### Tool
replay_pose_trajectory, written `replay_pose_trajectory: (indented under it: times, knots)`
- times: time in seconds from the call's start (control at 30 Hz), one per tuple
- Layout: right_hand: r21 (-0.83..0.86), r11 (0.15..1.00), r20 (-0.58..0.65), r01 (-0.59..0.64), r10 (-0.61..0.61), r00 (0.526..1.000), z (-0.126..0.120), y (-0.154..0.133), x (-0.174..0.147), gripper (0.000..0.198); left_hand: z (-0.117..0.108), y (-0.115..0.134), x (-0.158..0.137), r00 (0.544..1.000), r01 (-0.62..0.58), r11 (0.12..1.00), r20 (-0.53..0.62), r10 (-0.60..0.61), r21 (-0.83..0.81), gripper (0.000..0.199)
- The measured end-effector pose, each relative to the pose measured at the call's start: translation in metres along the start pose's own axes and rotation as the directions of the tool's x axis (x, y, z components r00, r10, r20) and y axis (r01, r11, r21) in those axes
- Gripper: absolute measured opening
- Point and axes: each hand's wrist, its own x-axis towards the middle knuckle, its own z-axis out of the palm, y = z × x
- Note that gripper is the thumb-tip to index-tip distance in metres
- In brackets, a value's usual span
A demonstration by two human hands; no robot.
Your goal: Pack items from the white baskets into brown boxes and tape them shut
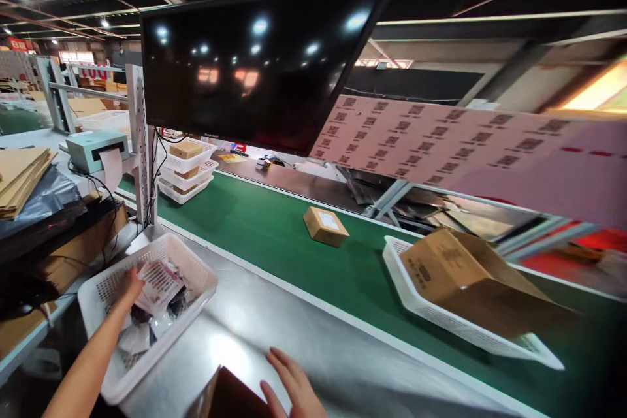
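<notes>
My left hand (131, 285) reaches into a white perforated plastic basket (193, 304) on the metal table. Its fingers are closed at the edge of a printed paper slip (159, 286), which lies over several small clear plastic packets (136, 339). At the bottom edge of the view my right hand (294, 386) is open, its fingers apart. Just left of it is a brown cardboard box (232, 395), mostly cut off by the frame; whether the hand touches it I cannot tell.
A green conveyor belt (264, 235) runs beyond the metal table (274, 313), carrying a small labelled carton (326, 226), a white tray (441, 320) with an open cardboard box (450, 268) and stacked baskets (185, 173). A dark monitor (255, 72) hangs above. A label printer (95, 149) stands left.
</notes>
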Motion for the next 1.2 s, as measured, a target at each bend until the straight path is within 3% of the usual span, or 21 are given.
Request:
replay_pose_trajectory:
  times: [0.13,0.23,0.3,0.37,0.43,0.47,0.5,0.57,0.63,0.7,0.77,0.83,0.9,1.03,1.2]
  knots:
    - [0.047,0.988,-0.034,0.145,-0.143,0.989,-0.021,-0.017,0.002,0.039,-0.035,0.023,-0.035,0.990,-0.135,0.984,-0.054,0.129,-0.116,0.017]
    - [0.040,0.981,-0.143,0.188,-0.181,0.973,-0.042,-0.033,-0.004,0.047,-0.044,0.047,-0.105,0.937,-0.348,0.894,-0.115,0.328,-0.283,0.026]
    - [0.023,0.977,-0.202,0.213,-0.204,0.958,-0.058,-0.047,-0.009,0.067,-0.038,0.065,-0.166,0.859,-0.482,0.749,-0.074,0.507,-0.455,0.027]
    - [0.014,0.959,-0.209,0.282,-0.273,0.939,-0.075,-0.060,-0.015,0.075,-0.024,0.079,-0.222,0.718,-0.527,0.630,0.097,0.689,-0.570,0.030]
    - [0.034,0.932,-0.144,0.362,-0.354,0.924,-0.091,-0.066,-0.024,0.056,-0.008,0.087,-0.263,0.569,-0.511,0.557,0.228,0.790,-0.655,0.033]
    - [0.043,0.929,-0.088,0.368,-0.364,0.927,-0.098,-0.065,-0.030,0.044,-0.001,0.088,-0.276,0.516,-0.511,0.533,0.255,0.818,-0.674,0.034]
    - [0.039,0.938,-0.024,0.344,-0.343,0.939,-0.103,-0.062,-0.037,0.038,0.007,0.086,-0.284,0.491,-0.528,0.521,0.259,0.831,-0.671,0.036]
    - [-0.011,0.971,0.096,0.239,-0.237,0.967,-0.109,-0.053,-0.053,0.039,0.023,0.077,-0.287,0.523,-0.601,0.545,0.227,0.821,-0.584,0.040]
    - [-0.067,0.991,0.179,0.118,-0.104,0.978,-0.108,-0.044,-0.068,0.043,0.043,0.065,-0.281,0.645,-0.613,0.649,0.189,0.740,-0.450,0.044]
    - [-0.084,0.996,0.266,0.019,0.004,0.964,-0.099,-0.041,-0.075,0.047,0.069,0.054,-0.273,0.813,-0.455,0.800,0.185,0.553,-0.390,0.053]
    - [-0.125,0.991,0.356,-0.036,0.079,0.931,-0.084,-0.045,-0.071,0.048,0.097,0.048,-0.264,0.913,-0.199,0.890,0.253,0.321,-0.410,0.062]
    - [-0.217,0.976,0.412,-0.031,0.120,0.903,-0.063,-0.054,-0.057,0.045,0.122,0.045,-0.257,0.932,0.006,0.883,0.322,0.165,-0.469,0.066]
    - [-0.342,0.940,0.414,0.009,0.142,0.899,-0.041,-0.063,-0.041,0.044,0.140,0.044,-0.251,0.933,0.100,0.831,0.341,0.112,-0.547,0.065]
    - [-0.481,0.875,0.347,0.043,0.145,0.926,-0.003,-0.065,-0.021,0.041,0.157,0.040,-0.251,0.943,0.134,0.783,0.321,0.089,-0.608,0.062]
    - [-0.517,0.854,0.254,0.061,0.085,0.964,0.014,-0.048,-0.029,0.024,0.164,0.036,-0.258,0.938,0.091,0.808,0.324,0.127,-0.583,0.067]
